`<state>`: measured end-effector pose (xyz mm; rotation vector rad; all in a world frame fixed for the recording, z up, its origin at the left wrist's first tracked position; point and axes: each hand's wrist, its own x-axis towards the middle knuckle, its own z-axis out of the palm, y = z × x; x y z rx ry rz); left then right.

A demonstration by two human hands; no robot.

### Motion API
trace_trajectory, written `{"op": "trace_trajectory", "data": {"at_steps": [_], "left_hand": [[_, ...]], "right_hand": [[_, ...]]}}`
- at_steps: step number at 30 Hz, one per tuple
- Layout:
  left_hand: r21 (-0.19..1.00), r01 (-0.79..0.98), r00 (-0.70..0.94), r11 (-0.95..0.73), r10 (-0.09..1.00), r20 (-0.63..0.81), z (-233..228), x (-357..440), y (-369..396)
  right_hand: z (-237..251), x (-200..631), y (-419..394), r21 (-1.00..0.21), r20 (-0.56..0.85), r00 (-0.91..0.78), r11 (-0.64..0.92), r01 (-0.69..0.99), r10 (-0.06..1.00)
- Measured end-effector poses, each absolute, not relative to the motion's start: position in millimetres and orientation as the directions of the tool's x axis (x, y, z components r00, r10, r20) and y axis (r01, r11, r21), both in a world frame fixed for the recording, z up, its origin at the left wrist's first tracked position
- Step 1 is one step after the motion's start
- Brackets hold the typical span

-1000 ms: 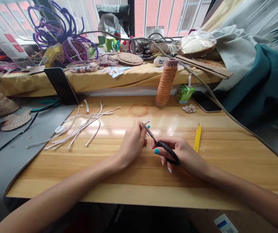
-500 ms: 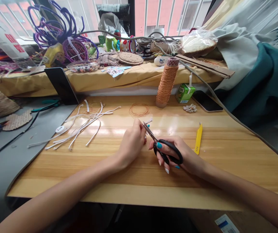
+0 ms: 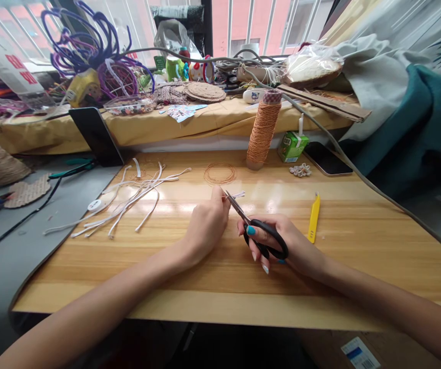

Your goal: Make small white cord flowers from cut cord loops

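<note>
My right hand (image 3: 272,238) grips a pair of scissors (image 3: 267,241) with black handles, its fingers through the loops. The blades point up and left, their tips right beside the fingertips of my left hand (image 3: 208,218). My left hand is closed in a pinch, and a short white cord (image 3: 239,195) sticks out past its fingertips, behind the blades. Most of what the left fingers hold is hidden by the hand. Beyond the hands lies a coil of thin orange thread (image 3: 219,173) on the wooden board (image 3: 166,277).
Several white cords (image 3: 136,197) lie at the left. A spool of orange twine (image 3: 263,130), a green drink carton (image 3: 293,146), a dark phone (image 3: 327,158) and a small beaded piece (image 3: 300,170) stand or lie at the back right. A yellow cutter (image 3: 314,218) lies right of my right hand.
The white cord at my left fingertips shows more plainly behind the scissor blades. Both hands have shifted only slightly; the scissors stay in my right hand.
</note>
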<state>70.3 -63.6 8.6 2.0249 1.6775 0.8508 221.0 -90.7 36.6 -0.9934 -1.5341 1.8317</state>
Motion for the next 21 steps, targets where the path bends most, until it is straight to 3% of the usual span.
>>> {"op": "trace_trajectory", "data": {"at_steps": [8,10,12,14,16,19,21], "left_hand": [[0.682,0.698,0.083,-0.22,0.97,0.229,9.8,70.0,-63.3],[0.747,0.623,0.085,-0.231,0.97,0.23,9.8,68.9,-61.7],[0.838,0.501,0.107,-0.217,0.976,0.189,9.0,67.5,-58.2],[0.915,0.36,0.146,-0.18,0.98,0.136,7.9,66.2,-53.7],[0.961,0.241,0.176,-0.132,0.98,0.091,7.6,65.4,-49.9],[0.994,0.1,0.214,-0.042,0.977,0.02,10.6,66.1,-48.4],[0.999,0.019,0.245,0.028,0.969,-0.032,14.3,67.0,-49.8]], "right_hand": [[38.1,219.8,-94.6,-0.971,-0.239,-0.557,-0.207,0.121,0.795],[38.6,221.3,-93.0,-0.984,-0.168,-0.55,-0.104,0.146,0.818],[40.6,226.2,-87.2,-0.968,-0.007,-0.457,0.109,0.227,0.889],[43.1,234.6,-77.6,-0.81,0.215,-0.289,0.336,0.481,0.933],[44.8,245.0,-66.5,-0.511,0.339,-0.17,0.333,0.793,0.925],[43.4,258.7,-54.0,-0.157,0.217,-0.203,0.239,0.958,0.955],[40.9,263.0,-50.4,-0.039,0.16,-0.274,0.284,0.958,0.948]]}}
